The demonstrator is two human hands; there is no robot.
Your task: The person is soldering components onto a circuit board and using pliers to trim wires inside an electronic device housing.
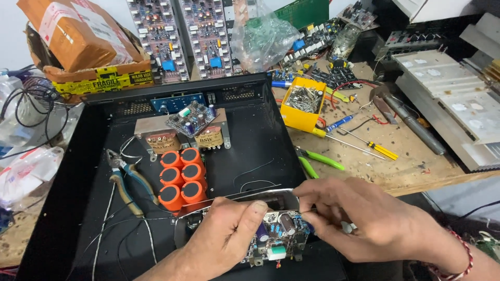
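My left hand (224,229) pins the circuit board (276,237); my right hand (359,218) pinches its edge; I keep it level, seating gently inside the black case (250,140).

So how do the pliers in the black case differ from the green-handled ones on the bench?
The pliers in the case have blue-and-yellow handles; the green pliers have bright green ones. The first lie whole in view, jaws open, among loose wires; the green pair is partly hidden behind the case edge. Neither hand touches either pair.

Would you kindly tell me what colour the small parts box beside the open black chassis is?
The parts box is yellow, holding silvery metal pieces; the head view shows it clearly.
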